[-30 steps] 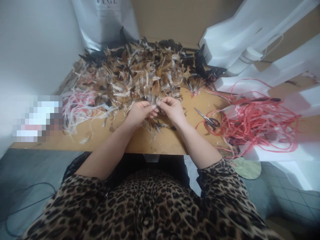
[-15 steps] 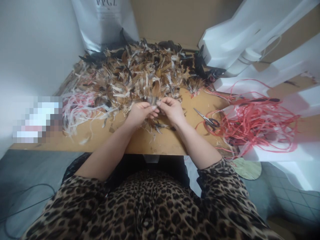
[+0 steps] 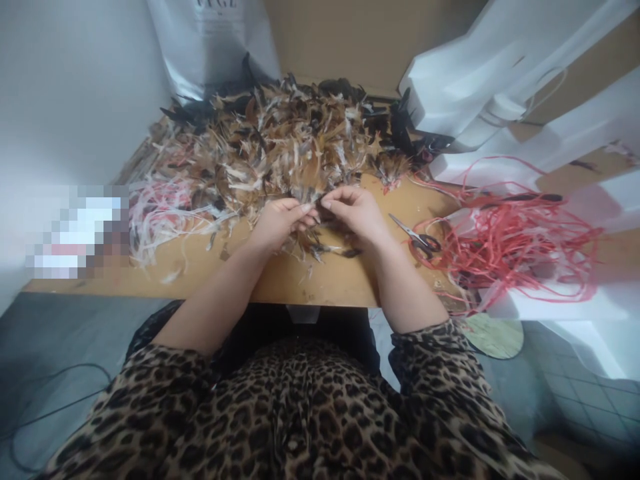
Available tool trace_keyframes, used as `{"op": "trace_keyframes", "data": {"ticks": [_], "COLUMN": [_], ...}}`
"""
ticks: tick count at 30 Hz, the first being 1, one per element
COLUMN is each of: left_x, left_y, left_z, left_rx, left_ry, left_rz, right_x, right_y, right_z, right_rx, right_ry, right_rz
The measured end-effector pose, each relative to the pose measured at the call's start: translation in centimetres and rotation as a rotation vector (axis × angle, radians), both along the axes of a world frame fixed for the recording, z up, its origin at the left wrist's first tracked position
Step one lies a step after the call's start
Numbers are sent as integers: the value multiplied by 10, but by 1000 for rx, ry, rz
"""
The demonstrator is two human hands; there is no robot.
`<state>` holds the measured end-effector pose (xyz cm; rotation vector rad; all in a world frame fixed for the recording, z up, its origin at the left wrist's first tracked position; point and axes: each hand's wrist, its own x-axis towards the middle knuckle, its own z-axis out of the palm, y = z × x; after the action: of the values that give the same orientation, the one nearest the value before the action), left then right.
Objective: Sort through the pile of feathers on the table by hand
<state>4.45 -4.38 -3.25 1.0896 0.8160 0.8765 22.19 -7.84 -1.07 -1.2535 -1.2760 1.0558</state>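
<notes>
My left hand [image 3: 281, 221] is closed, thumb against fingers, on the lower end of a small bunch of brown feathers [image 3: 308, 175] that points away from me. Just to its right is my right hand [image 3: 359, 212], its thumb and forefinger pinched together beside the base of the bunch. Whatever lies between those fingertips is too small to make out. Behind both hands spreads a big heap of brown, white and black feathers [image 3: 250, 150]. Several loose feathers [image 3: 315, 248] lie on the table below my hands.
Scissors [image 3: 417, 239] lie on the wooden table [image 3: 200, 280] to the right, beside a tangle of red plastic strips [image 3: 530, 247]. White and pink strips [image 3: 160, 207] are piled at left. A silver bag [image 3: 220, 47] stands behind the heap, with white foam pieces [image 3: 450, 73] at back right.
My right hand has shifted slightly right, away from my left hand, opening a small gap between their fingertips. My left hand keeps hold of the feather bunch. The view has tilted a little.
</notes>
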Motion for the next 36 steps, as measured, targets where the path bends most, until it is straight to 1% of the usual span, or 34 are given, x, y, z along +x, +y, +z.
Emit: {"op": "trace_keyframes", "data": {"ticks": [3, 5, 8, 11, 14, 16, 18, 20, 22, 23, 24, 25, 26, 28, 30, 32, 34, 36], "left_x": [0, 0, 0, -1, -1, -1, -1, -2, -2, -2, -2, -2, -1, -1, 0, 0, -1, -1], "left_y": [1, 2, 3, 3, 3, 4, 4, 5, 6, 6, 7, 7, 6, 6, 6, 6, 5, 4], "left_z": [3, 4, 5, 5, 5, 4, 3, 2, 2, 2, 2, 2, 3, 4, 5, 6, 7, 7], "left_rx": [-67, -96, -110, -103, -100, -101, -101, -105, -116, -124, -132, -138, -144, -163, -190, -214, -230, -249], "left_ry": [-62, -87, -126, -148, -141, -142, -161, -201, -243, -259, -269, -274, -276, -267, -257, -259, -272, -280], "left_rz": [-1, 11, 19, 19, 21, 20, 17, 17, 28, 34, 40, 43, 44, 51, 63, 71, 57, 19], "right_x": [14, 20, 21, 14, -1, -12, -21, -24, -17, -10, -1, 7, 15, 24, 23, 14, 2, -7], "right_y": [-2, -6, -13, -21, -28, -33, -37, -37, -33, -29, -25, -19, -14, -4, 3, 6, 7, 7], "right_z": [11, 20, 31, 33, 28, 24, 22, 22, 23, 24, 26, 27, 28, 29, 28, 25, 21, 14], "right_rx": [0, -16, -44, -100, -137, -127, -94, -53, -50, -68, -96, -109, -115, -91, -112, -151, -151, -114], "right_ry": [-191, -341, -604, -866, -1158, -1327, -1440, -1484, -1420, -1334, -1205, -1022, -813, -434, -152, 48, 179, 258], "right_rz": [25, 109, 274, 371, 382, 371, 347, 325, 339, 345, 375, 381, 355, 262, 190, 165, 158, 127]}}
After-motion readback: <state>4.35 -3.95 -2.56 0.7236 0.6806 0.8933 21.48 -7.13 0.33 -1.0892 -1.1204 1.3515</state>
